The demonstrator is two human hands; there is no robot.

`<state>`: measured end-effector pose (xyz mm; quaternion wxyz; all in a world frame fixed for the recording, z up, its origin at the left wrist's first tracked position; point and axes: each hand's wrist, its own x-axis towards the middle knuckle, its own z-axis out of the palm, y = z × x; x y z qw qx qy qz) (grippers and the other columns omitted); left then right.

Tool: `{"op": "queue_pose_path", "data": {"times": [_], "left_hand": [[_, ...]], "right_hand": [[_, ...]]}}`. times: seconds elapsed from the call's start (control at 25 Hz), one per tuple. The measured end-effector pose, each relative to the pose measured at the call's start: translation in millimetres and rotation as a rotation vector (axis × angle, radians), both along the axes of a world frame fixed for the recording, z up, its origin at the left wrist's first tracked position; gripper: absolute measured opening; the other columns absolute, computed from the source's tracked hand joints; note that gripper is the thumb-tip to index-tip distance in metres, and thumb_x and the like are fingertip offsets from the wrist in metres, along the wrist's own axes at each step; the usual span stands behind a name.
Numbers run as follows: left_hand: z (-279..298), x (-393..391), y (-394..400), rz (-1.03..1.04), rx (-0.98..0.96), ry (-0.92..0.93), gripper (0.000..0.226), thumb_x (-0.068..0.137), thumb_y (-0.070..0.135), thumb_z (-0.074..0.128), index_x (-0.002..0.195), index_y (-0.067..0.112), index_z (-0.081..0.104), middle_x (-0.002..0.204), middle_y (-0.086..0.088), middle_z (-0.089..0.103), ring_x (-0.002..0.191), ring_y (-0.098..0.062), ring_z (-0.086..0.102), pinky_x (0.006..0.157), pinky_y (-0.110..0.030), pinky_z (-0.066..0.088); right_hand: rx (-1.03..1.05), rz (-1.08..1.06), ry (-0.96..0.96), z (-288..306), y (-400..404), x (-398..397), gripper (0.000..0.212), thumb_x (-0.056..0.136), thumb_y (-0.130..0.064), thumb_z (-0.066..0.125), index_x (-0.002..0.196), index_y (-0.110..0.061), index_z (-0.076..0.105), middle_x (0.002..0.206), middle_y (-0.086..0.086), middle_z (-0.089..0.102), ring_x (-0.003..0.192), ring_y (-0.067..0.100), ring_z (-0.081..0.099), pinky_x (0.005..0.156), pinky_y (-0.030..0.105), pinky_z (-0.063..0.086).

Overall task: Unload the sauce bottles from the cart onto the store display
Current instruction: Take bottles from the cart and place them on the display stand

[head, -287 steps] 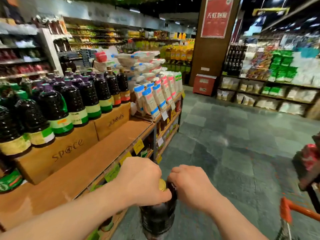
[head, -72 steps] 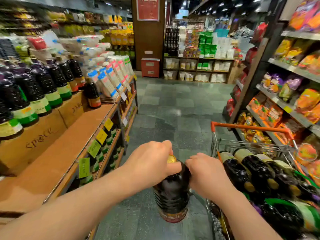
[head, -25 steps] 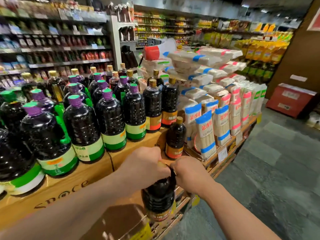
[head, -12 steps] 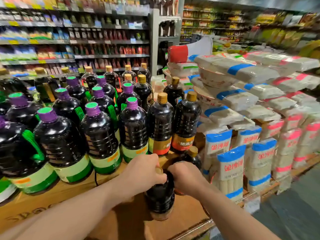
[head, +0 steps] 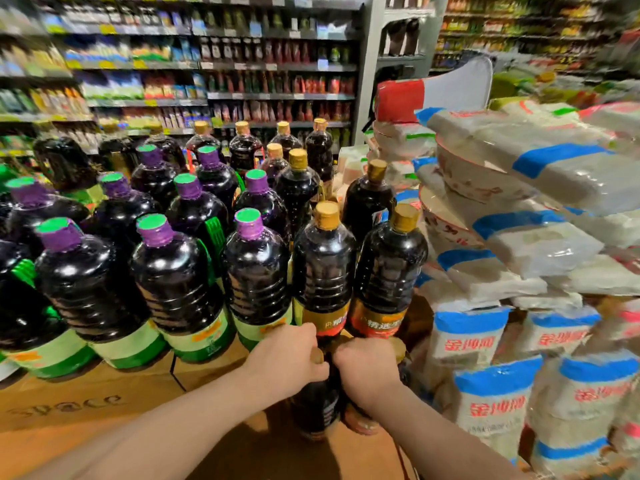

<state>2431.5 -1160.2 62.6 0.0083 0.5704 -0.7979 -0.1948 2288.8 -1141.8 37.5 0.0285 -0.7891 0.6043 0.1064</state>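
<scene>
Both hands, left hand (head: pixel 287 362) and right hand (head: pixel 367 370), grip the upright sauce bottle (head: pixel 317 410), cap up.

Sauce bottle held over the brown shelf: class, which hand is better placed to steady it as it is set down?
Probably the left hand: it grips the sauce bottle by the gold cap. The right hand grips the neck, crowded by the shelved bottle.

1. A brown wooden shelf (head: pixel 114 441) runs along the near edge.
2. A cardboard box (head: pixel 69 403) sits on it at left, topped with rows of dark bottles (head: pixel 173 271).
3. White noodle packs (head: pixel 495 407) are stacked at right.
</scene>
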Motion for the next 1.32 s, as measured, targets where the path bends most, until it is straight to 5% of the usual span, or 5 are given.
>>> {"op": "queue_pose_path", "data": {"times": [0.16, 0.36, 0.8, 1.08, 1.32], "left_hand": [[-13.2, -4.3, -0.7, -0.015, -0.059, -0.049, 0.033, 0.088, 0.045, 0.06, 0.103, 0.017, 0.05, 0.075, 0.005, 0.049, 0.069, -0.015, 0.052, 0.053, -0.026, 0.034], [-18.1, -13.7, 1.1, 0.0, -0.087, -0.055, 0.041, 0.089, 0.047, 0.06, 0.115, 0.017, 0.049, 0.083, 0.0, 0.053, 0.076, -0.02, 0.056, 0.062, -0.029, 0.044], [-6.9, 12.0, 15.7, -0.099, -0.175, -0.068, 0.057, 0.087, 0.064, 0.056, 0.128, 0.028, 0.04, 0.1, 0.006, 0.065, 0.085, -0.013, 0.062, 0.068, -0.029, 0.056], [21.2, 55.5, 52.4, -0.425, -0.229, -0.181, 0.038, 0.094, 0.042, 0.053, 0.129, 0.029, 0.045, 0.103, 0.005, 0.061, 0.081, -0.015, 0.052, 0.061, -0.03, 0.046], [29.6, 90.7, 109.1, -0.785, -0.263, -0.161, 0.03, 0.092, 0.054, 0.052, 0.109, 0.03, 0.048, 0.101, 0.006, 0.064, 0.088, -0.017, 0.06, 0.064, -0.03, 0.046]], "right_hand": [[0.02, -0.046, 0.012, -8.5, 0.6, 0.2, 0.02, 0.088, 0.002, 0.049, 0.081, -0.011, 0.063, 0.089, 0.006, 0.067, 0.083, 0.028, 0.063, 0.064, 0.034, 0.046], [0.026, -0.088, 0.01, -4.9, 0.1, -0.3, 0.036, 0.09, 0.001, 0.048, 0.062, -0.016, 0.036, 0.075, 0.002, 0.055, 0.07, 0.022, 0.051, 0.059, 0.031, 0.04], [-0.163, -0.186, -0.194, 46.9, 31.2, 15.4, 0.009, 0.09, -0.018, 0.056, 0.096, -0.02, 0.063, 0.074, -0.004, 0.042, 0.067, 0.018, 0.047, 0.05, 0.028, 0.038], [-0.3, -0.409, -0.238, 59.4, 96.2, 72.5, 0.017, 0.093, -0.034, 0.049, 0.101, -0.026, 0.061, 0.077, -0.007, 0.045, 0.071, 0.017, 0.052, 0.054, 0.028, 0.043], [-0.295, -0.733, -0.221, 50.2, 189.9, 129.6, 0.016, 0.089, -0.032, 0.051, 0.1, -0.029, 0.062, 0.084, -0.005, 0.05, 0.087, 0.023, 0.059, 0.058, 0.028, 0.035]]}}
